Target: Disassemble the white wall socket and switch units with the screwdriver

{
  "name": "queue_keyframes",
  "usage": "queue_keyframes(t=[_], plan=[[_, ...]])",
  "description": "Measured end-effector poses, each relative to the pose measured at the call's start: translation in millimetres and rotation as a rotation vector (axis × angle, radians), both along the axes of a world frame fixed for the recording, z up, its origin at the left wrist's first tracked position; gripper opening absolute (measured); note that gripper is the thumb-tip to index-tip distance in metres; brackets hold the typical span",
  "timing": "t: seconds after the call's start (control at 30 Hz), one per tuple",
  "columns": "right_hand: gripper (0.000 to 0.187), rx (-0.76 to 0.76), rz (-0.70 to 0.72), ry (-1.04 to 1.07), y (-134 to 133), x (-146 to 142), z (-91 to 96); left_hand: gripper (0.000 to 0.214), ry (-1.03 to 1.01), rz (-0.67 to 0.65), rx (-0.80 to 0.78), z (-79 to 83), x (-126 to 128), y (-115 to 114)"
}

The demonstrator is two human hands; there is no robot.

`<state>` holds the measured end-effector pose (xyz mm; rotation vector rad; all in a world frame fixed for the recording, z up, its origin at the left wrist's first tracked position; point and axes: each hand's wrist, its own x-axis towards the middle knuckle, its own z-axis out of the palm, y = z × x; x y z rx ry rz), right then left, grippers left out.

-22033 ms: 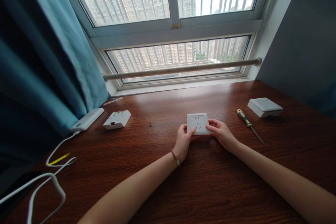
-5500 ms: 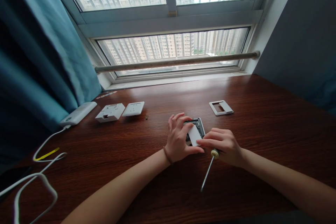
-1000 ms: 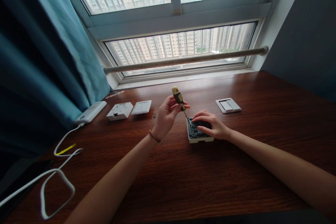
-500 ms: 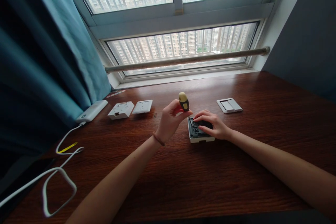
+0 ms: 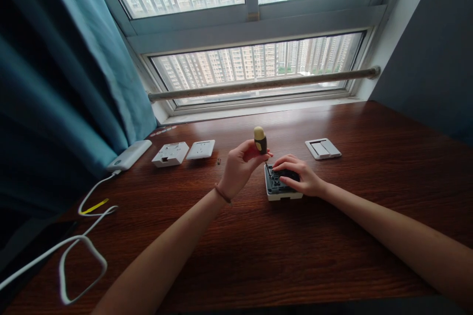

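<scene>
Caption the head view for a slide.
Left hand holds screwdriver at dark-faced box; right hand rests on box.

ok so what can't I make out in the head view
All in the head view:
Screwdriver: too small to tell what its tip meets.
Dark switch base: right part hidden under the right hand.
Screws: too small to show their heads.
White cable: cut off by the left edge.

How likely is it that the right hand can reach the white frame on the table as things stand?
Probably yes: the right hand rests on the dark-topped box, and nothing visible stands between it and the white frame just beyond.
</scene>
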<state>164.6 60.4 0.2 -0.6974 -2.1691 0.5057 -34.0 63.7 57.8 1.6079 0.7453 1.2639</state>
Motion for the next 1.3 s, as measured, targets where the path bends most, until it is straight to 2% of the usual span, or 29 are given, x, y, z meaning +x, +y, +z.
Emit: queue_keyframes(t=[0.13,0.33,0.47,0.6,0.8,0.93,1.03,1.17,1.3], plan=[[0.024,-0.005,-0.003,-0.003,-0.1,-0.5,0.1,0.03,0.017,0.049,0.018,-5.6,-1.4,2.7],[0.022,0.001,-0.003,-0.004,0.4,-0.6,-0.4,0.034,0.09,0.236,0.108,-9.3,-3.7,6.5],[0.022,0.006,0.0,-0.001,0.3,-0.3,-0.7,0.034,0.054,0.172,0.069,-8.5,-3.4,5.3],[0.023,0.001,-0.006,-0.003,0.0,-0.5,-0.7,0.035,0.0,-0.003,0.025,-5.3,0.0,0.2],[0.021,0.004,-0.006,0.002,0.9,-0.7,-0.7,0.026,0.072,-0.114,0.075,2.3,3.7,-7.4],[0.021,0.004,-0.009,-0.002,1.3,-0.8,-0.5,0.019,0.162,-0.092,0.169,5.7,2.5,-7.0],[0.022,-0.001,-0.007,-0.015,0.9,-0.8,-0.2,0.019,0.132,-0.097,0.145,4.6,1.0,-3.4],[0.023,0.003,-0.008,-0.011,0.5,-0.3,-0.7,0.034,0.09,-0.074,0.071,-1.3,1.0,-0.2],[0.019,0.004,-0.01,0.006,1.1,-0.1,-1.6,0.043,0.17,-0.008,0.16,-6.0,1.0,-0.4]])
